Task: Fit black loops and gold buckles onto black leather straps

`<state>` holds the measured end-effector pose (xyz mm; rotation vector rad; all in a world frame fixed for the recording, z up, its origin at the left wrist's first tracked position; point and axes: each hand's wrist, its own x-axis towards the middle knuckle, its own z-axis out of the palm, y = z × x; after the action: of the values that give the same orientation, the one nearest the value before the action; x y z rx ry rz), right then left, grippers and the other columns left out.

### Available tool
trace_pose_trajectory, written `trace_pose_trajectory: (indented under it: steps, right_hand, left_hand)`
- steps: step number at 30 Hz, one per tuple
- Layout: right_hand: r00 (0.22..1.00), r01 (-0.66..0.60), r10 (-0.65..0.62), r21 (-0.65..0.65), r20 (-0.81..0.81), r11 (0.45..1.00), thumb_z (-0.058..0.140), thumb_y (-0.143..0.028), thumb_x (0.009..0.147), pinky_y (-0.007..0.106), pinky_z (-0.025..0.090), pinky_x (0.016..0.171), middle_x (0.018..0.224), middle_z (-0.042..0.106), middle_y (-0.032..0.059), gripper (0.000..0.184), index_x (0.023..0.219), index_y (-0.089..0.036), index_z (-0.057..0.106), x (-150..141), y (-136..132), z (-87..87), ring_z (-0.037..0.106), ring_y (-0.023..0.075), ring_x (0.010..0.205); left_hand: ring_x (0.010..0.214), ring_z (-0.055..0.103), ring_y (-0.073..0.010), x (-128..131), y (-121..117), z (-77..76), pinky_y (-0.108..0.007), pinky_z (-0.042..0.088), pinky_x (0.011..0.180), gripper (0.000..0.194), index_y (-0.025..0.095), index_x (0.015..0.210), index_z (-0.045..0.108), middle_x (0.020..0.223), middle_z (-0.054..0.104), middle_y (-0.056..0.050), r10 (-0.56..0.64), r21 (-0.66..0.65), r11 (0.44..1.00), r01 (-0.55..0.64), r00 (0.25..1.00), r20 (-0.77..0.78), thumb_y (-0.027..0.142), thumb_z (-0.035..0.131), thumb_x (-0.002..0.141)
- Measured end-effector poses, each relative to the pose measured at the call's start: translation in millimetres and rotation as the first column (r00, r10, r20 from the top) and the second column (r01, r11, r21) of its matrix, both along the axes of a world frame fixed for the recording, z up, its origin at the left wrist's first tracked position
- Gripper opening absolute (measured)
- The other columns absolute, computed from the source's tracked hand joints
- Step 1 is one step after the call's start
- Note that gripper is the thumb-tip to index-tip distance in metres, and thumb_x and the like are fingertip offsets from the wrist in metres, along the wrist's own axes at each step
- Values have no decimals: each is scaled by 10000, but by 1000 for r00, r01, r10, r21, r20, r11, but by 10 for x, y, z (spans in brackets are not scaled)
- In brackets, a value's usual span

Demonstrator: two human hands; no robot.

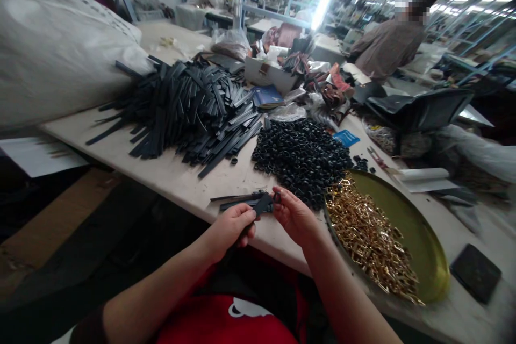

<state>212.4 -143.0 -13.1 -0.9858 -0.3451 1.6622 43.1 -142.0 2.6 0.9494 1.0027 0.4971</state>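
My left hand (236,224) is closed around a dark strap (264,203), whose end sticks out to the right over the table edge. Between the fingertips of my right hand (295,215) is a small black loop (276,198), close beside the strap's end. Behind the hands a few more dark straps (229,204) lie on the table. A heap of small black loops (302,153) sits just beyond my right hand. To the right, a round gold-coloured tray (429,258) holds a pile of gold metal buckles (374,236).
A large pile of dark straps (181,102) covers the table's left part. A bulging white sack (60,48) stands at far left. Scissors (377,157), a blue packet (345,138) and a black square item (475,273) lie rightward. Another person (389,45) is in the background.
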Motion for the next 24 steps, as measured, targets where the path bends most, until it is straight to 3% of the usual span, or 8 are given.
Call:
trace_pose_trajectory:
  steps: [3, 6, 9, 12, 15, 18, 21, 24]
  right_hand:
    - [1000, -8, 7, 28, 23, 1000, 734, -230, 620, 166, 491, 582, 820, 683, -8, 240, 830, -195, 625, -5, -85, -16, 609, 69, 623]
    - [998, -12, 8, 74, 55, 997, 718, -209, 639, 215, 498, 723, 879, 686, -2, 177, 793, -199, 631, -52, -141, -57, 627, 99, 762]
    - [981, -11, -19, 152, 195, 988, 681, -238, 683, 270, 481, 801, 921, 679, 7, 127, 797, -199, 644, -139, -171, -103, 612, 127, 846]
    - [912, -14, -86, 239, 401, 971, 660, -234, 697, 318, 470, 825, 945, 673, 7, 210, 906, -225, 635, -215, -194, -153, 601, 152, 883]
    - [771, -70, -158, 328, 617, 942, 618, -215, 732, 339, 458, 844, 951, 670, 17, 220, 950, -238, 628, -245, -238, -203, 598, 167, 904]
    - [551, -188, -237, 396, 800, 899, 537, -195, 798, 328, 474, 817, 954, 670, 32, 200, 971, -237, 628, -245, -297, -238, 607, 168, 885]
    - [377, -305, -345, 467, 859, 830, 483, -160, 830, 316, 484, 828, 993, 666, 44, 242, 1022, -235, 609, -238, -328, -265, 610, 164, 920]
    - [271, -398, -423, 501, 865, 769, 432, -134, 850, 309, 479, 863, 1035, 657, 66, 277, 1056, -220, 597, -225, -321, -303, 602, 158, 971]
  left_hand:
    - [322, 347, -35, -6, -57, -1, -138, 235, 340, 181, 166, 759, 471, 475, 486, 71, 5, -79, 997, -1, 999, 54, 345, 452, 774]
    - [319, 340, -40, -24, -76, -31, -143, 238, 343, 167, 170, 768, 470, 463, 483, 74, -9, -77, 997, 11, 1000, 29, 334, 438, 780]
    - [331, 362, -58, -33, -87, -72, -165, 261, 363, 160, 180, 791, 472, 470, 484, 75, -61, 56, 996, 67, 993, -104, 323, 402, 797]
    - [398, 414, -87, -52, -82, -90, -193, 285, 414, 210, 183, 784, 498, 495, 475, 66, -78, 293, 941, 169, 952, -298, 346, 373, 825]
    - [489, 448, -110, -89, -42, -76, -212, 282, 474, 256, 181, 752, 542, 540, 476, 51, -72, 449, 841, 301, 885, -459, 349, 367, 836]
    - [541, 465, -123, -123, 18, -42, -218, 279, 505, 264, 181, 692, 543, 570, 489, 42, -126, 467, 775, 426, 828, -546, 310, 362, 833]
    - [564, 477, -131, -130, 58, -1, -218, 291, 520, 268, 181, 668, 534, 586, 502, 37, -150, 458, 753, 473, 800, -581, 299, 359, 833]
    - [597, 493, -138, -97, 69, 9, -218, 320, 548, 272, 179, 680, 541, 615, 524, 30, -174, 461, 749, 476, 813, -556, 292, 349, 837]
